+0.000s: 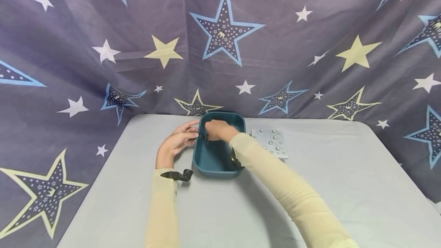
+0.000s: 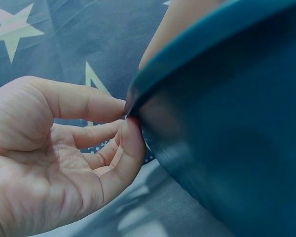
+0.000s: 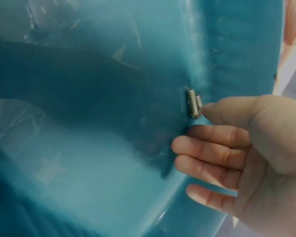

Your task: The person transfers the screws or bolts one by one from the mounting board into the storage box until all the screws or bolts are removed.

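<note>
A deep teal bin [image 1: 213,169] stands on the table, longer from front to back. At its left wall, my left hand [image 1: 179,141] pinches the rim; in the left wrist view thumb and forefinger meet on the rim's edge. My right hand [image 1: 219,130] is down inside the bin, near its far left part. A small cylindrical metal piece [image 3: 193,103] shows at the foot of the bin's wall in the right wrist view. The right thumb tip is right beside it, with the forefinger just below and the other fingers loosely bent.
To the right of the bin lies a silver metal plate [image 1: 270,142] with several round bolt heads on it. A grey cloth covers the table [image 1: 344,171]. Behind hangs a dark curtain [image 1: 275,49] patterned with stars.
</note>
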The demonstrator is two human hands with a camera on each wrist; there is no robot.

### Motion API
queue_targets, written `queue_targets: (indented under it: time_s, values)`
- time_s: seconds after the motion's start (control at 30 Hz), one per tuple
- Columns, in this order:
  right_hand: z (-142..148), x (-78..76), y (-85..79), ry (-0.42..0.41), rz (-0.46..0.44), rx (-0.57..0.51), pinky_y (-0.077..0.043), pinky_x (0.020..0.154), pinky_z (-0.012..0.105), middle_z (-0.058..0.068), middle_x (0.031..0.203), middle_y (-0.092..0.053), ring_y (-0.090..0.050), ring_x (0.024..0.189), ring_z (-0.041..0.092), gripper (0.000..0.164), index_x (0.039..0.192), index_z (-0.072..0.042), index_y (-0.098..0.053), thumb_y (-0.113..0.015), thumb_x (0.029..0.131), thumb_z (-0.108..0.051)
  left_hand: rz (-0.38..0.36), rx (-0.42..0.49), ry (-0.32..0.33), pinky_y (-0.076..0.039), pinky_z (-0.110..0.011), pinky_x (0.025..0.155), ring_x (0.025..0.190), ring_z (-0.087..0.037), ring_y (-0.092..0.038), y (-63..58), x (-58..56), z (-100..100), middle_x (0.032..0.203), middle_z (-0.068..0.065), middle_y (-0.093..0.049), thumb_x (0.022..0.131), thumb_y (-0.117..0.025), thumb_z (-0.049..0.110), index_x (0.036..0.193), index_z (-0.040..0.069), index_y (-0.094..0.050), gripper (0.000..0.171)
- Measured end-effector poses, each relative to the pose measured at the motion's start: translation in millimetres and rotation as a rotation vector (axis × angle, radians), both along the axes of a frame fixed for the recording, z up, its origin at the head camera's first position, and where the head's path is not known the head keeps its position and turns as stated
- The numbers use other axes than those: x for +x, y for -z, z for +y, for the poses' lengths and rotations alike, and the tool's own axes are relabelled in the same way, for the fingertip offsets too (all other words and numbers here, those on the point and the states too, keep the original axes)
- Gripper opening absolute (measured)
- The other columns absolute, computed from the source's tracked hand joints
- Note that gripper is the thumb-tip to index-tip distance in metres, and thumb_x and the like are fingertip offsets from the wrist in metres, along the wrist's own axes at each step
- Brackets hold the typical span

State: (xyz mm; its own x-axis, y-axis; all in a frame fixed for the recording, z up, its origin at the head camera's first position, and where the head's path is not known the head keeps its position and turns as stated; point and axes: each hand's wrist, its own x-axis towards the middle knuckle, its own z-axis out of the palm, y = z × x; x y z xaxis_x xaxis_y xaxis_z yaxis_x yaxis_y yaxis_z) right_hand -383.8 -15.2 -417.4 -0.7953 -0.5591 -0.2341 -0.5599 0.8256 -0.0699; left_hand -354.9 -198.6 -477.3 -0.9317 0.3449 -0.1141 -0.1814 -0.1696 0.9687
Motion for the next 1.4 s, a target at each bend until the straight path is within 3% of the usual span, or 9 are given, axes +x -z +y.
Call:
queue_targets:
  time_s: [0.23,0.43,0.53,0.7,1.03,1.2,1.4]
  values:
    - [15,0.5,-20.8,-0.017,-0.059,-0.051,-0.057,0.087,0.036,0.005,0.102,-0.074,-0.065,0.088,0.018,0.020,0.111,-0.009,-0.073,-0.063,0.099,-0.022,-0.002,0.005,-0.001,-0.054,-0.024,0.077,0.085,-0.004,-0.064,3.4,1.0,2,0.095,0.007,-0.061,0.098,-0.049,-0.012,0.160,0.002,-0.027,0.067]
    - [45,9.3,-47.2,-0.121,0.025,-0.100,-0.058,0.087,0.036,0.006,0.109,-0.076,-0.068,0.085,0.016,0.027,0.119,-0.008,-0.073,-0.063,0.099,-0.023,-0.005,0.017,0.009,-0.053,-0.023,0.075,0.082,-0.004,-0.062,3.1,0.1,4,0.094,0.007,-0.061,0.099,-0.048,-0.011,0.160,0.002,-0.026,0.066]
    - [64,18.4,-58.7,-0.171,0.067,-0.152,-0.058,0.083,0.035,0.006,0.101,-0.075,-0.064,0.080,0.017,0.024,0.115,-0.007,-0.074,-0.062,0.099,-0.021,-0.007,0.035,0.022,-0.053,-0.022,0.074,0.082,-0.004,-0.062,2.0,0.0,4,0.093,0.008,-0.062,0.099,-0.048,-0.012,0.160,0.001,-0.024,0.067]
    - [97,36.0,-69.6,-0.178,0.111,-0.218,-0.050,0.080,0.037,0.005,0.091,-0.066,-0.055,0.088,0.021,0.020,0.112,-0.008,-0.072,-0.061,0.098,-0.018,-0.001,0.041,0.024,-0.053,-0.023,0.074,0.081,-0.005,-0.063,1.0,-0.7,2,0.095,0.006,-0.061,0.099,-0.047,-0.012,0.160,-0.001,-0.022,0.067]
    - [153,52.6,-42.9,-0.132,0.160,-0.289,-0.048,0.084,0.039,0.012,0.106,-0.067,-0.055,0.096,0.023,0.024,0.116,-0.006,-0.065,-0.062,0.097,-0.020,0.007,0.043,0.024,-0.055,-0.023,0.076,0.083,-0.005,-0.064,1.7,-1.7,0,0.099,0.004,-0.059,0.100,-0.046,-0.011,0.161,-0.001,-0.020,0.067]
    - [169,52.6,-26.9,-0.120,0.228,-0.307,-0.047,0.085,0.040,0.012,0.105,-0.066,-0.053,0.092,0.023,0.024,0.113,-0.004,-0.066,-0.065,0.093,-0.018,0.014,0.055,0.026,-0.054,-0.023,0.075,0.081,-0.004,-0.064,2.2,-1.3,0,0.094,0.007,-0.062,0.100,-0.045,-0.012,0.160,-0.002,-0.020,0.066]
    - [179,46.5,-11.8,-0.125,0.331,-0.255,-0.047,0.091,0.045,0.011,0.105,-0.062,-0.053,0.096,0.027,0.027,0.111,-0.006,-0.065,-0.071,0.087,-0.018,0.003,0.052,0.022,-0.053,-0.024,0.075,0.082,-0.004,-0.063,1.7,-1.6,1,0.093,0.008,-0.063,0.100,-0.046,-0.012,0.161,-0.001,-0.021,0.067]
